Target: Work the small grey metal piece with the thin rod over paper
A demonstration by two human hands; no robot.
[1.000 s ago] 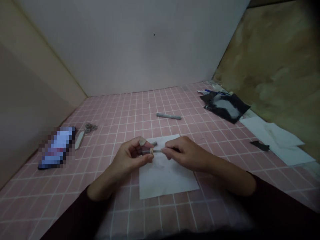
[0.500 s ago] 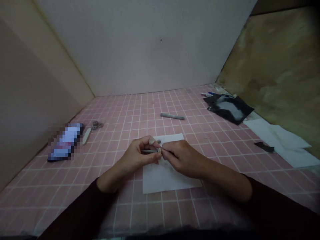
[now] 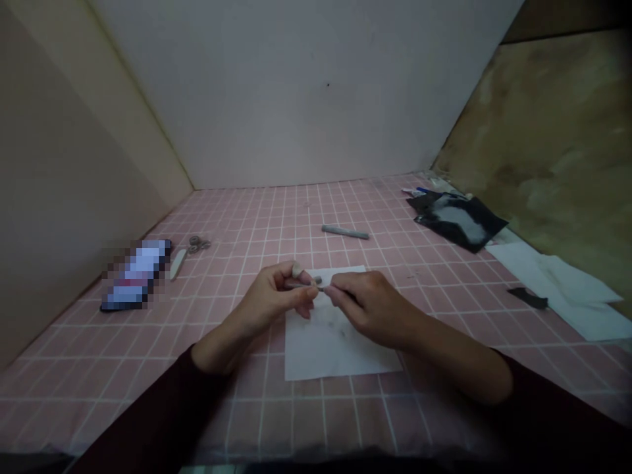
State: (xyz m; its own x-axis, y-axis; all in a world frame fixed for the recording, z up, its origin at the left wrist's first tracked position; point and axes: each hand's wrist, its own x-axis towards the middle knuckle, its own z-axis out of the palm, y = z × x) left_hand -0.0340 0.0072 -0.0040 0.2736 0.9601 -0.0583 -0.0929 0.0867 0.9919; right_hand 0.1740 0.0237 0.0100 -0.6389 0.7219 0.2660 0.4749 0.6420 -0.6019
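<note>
My left hand (image 3: pixel 276 293) is closed above a sheet of white paper (image 3: pixel 340 359), pinching a slim grey stick (image 3: pixel 294 286) between thumb and fingers. One of its fingers has a pale wrap (image 3: pixel 297 268) around it. Close by on the right, my right hand (image 3: pixel 378 306) is closed in a pinch, its fingertips on a thin dark tip (image 3: pixel 322 289) that meets the left fingertips. What this thin piece belongs to is mostly hidden by the fingers. A small grey stub (image 3: pixel 317 280) shows just behind the fingertips. Grey smudges or crumbs mark the paper below.
A grey rod (image 3: pixel 344 232) lies beyond the paper. At left are a phone (image 3: pixel 138 273), a pale flat stick (image 3: pixel 178 264) and scissors-like metal loops (image 3: pixel 199 244). Black sheets with white powder (image 3: pixel 459 220), white papers (image 3: pixel 567 280) and a dark scrap (image 3: pixel 528 298) lie at right.
My right hand has drawn slightly to the right, opening a small gap between the hands where the thin tip shows. The whole view has shifted a little.
</note>
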